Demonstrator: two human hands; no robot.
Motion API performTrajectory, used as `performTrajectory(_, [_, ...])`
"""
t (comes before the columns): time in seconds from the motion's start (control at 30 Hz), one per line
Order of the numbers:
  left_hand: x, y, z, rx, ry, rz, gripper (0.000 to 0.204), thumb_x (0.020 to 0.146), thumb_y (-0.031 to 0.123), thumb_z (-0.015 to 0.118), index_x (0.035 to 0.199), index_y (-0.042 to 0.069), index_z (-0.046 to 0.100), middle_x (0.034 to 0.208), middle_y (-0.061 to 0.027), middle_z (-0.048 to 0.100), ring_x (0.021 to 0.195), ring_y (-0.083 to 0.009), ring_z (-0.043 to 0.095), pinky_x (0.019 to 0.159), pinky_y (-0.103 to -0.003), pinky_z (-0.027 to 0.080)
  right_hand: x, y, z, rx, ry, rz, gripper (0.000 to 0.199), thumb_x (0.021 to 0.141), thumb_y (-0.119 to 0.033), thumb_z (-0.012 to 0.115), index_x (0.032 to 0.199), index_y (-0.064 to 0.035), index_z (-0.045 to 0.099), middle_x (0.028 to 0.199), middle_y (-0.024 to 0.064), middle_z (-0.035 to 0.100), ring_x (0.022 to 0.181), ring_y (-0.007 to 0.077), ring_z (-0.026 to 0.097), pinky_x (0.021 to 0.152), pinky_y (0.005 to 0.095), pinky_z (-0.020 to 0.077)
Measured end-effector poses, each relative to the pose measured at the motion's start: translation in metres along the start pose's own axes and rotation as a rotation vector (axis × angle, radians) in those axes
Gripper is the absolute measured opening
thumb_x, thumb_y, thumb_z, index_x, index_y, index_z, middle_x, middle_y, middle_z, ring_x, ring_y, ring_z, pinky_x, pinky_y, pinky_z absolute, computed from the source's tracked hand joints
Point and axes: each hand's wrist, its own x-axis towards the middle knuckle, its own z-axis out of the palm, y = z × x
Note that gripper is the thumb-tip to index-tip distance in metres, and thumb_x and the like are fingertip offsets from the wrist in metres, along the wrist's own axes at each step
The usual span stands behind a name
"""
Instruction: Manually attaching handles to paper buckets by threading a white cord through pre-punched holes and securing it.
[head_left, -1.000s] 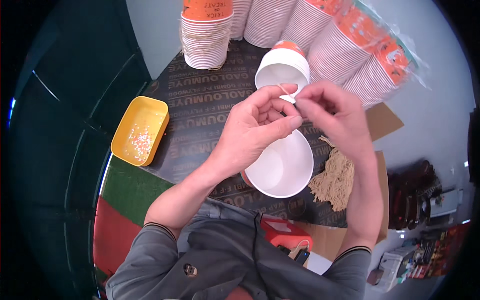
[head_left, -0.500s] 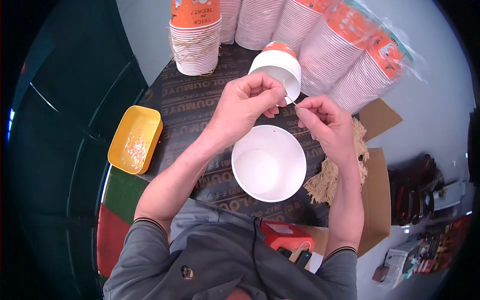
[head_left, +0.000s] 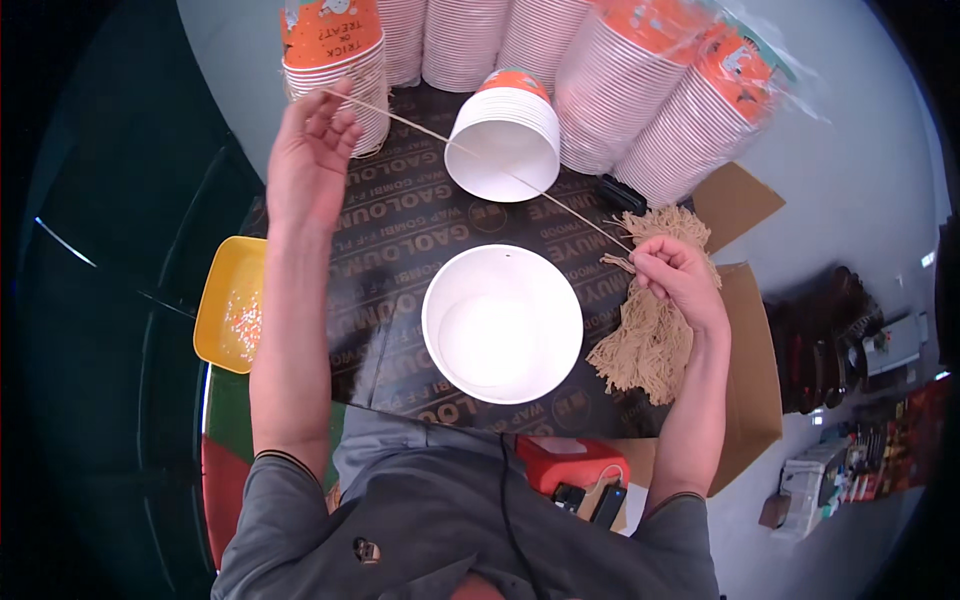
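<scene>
Stretching a thin beige cord on a long slant above the bench, worked with both hands far apart. From the left, saw first a yellow tray with small pale and orange bits inside, partly behind the left forearm. Held the left hand up in front of a stack of paper tubs, palm showing, with fingers curled in on the cord; could not tell exactly between which fingers. Followed the cord from there: narrow, nearly straight, running down rightward across the mouth of a tub lying on its side, faint against the white interior. Noted nearer the body an upright white tub with a small dark hole by the rim. Farther right, pinched the cord between thumb and forefinger of the right hand, just beside a thick bundle of matching strands, with a cardboard box beyond.

Half a second earlier, had held both hands close together, with only a short bit of cord between the fingertips. Since then, had carried the left hand up and leftward, the right hand lower and rightward, exposing a far longer span and uncovering the lying tub's mouth.
</scene>
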Motion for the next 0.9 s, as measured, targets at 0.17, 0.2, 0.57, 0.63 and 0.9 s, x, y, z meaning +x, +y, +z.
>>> performTrajectory(0.17, [0.000,-0.006,-0.009,0.021,-0.002,-0.034,0.029,0.112,0.025,0.065,0.130,0.002,0.065,0.125,-0.0086,0.075,0.100,-0.0144,0.069,0.095,-0.032,0.059,0.003,0.018,-0.011,-0.043,0.050,0.099,0.011,0.107,-0.021,0.075,0.104,-0.0111,0.074,0.079,-0.0048,0.071,0.060,0.0000,0.053,0.052,0.0185,0.0372])
performTrajectory(0.2, [-0.001,-0.007,-0.010,0.025,-0.014,-0.043,0.026,0.111,0.024,0.066,0.126,0.004,0.065,0.121,-0.0096,0.076,0.096,-0.0145,0.069,0.092,-0.033,0.060,0.004,0.018,-0.010,-0.040,0.043,0.094,0.011,0.107,-0.021,0.075,0.104,-0.0111,0.074,0.079,-0.0048,0.071,0.060,0.0000,0.053,0.052,0.0185,0.0372])
performTrajectory(0.57, [-0.064,-0.035,0.059,0.414,-0.358,-0.024,0.015,0.111,0.020,0.067,0.109,0.006,0.072,0.111,-0.0074,0.079,0.089,-0.0090,0.069,0.084,-0.029,0.058,0.015,-0.003,0.057,-0.447,0.333,-0.495,0.023,0.100,-0.011,0.077,0.119,0.0038,0.078,0.115,0.0096,0.077,0.101,0.0159,0.071,0.089,0.0328,0.0568])
performTrajectory(0.63, [-0.078,-0.039,0.072,0.489,-0.416,0.008,0.015,0.110,0.019,0.070,0.111,0.006,0.074,0.110,-0.0033,0.078,0.093,-0.0074,0.067,0.088,-0.028,0.056,0.010,-0.026,0.087,-0.236,0.234,-0.495,0.025,0.100,-0.006,0.076,0.124,0.0004,0.077,0.121,0.0084,0.077,0.112,0.0172,0.071,0.100,0.0325,0.0545])
performTrajectory(0.9, [-0.088,-0.059,0.086,0.505,-0.524,0.138,0.015,0.105,0.016,0.077,0.108,0.001,0.075,0.121,-0.0031,0.066,0.092,-0.0098,0.068,0.079,-0.026,0.054,0.026,-0.045,0.150,0.485,-0.024,-0.449,0.035,0.106,-0.010,0.076,0.138,0.0006,0.065,0.126,0.0096,0.076,0.115,0.0120,0.072,0.096,0.0265,0.0578])
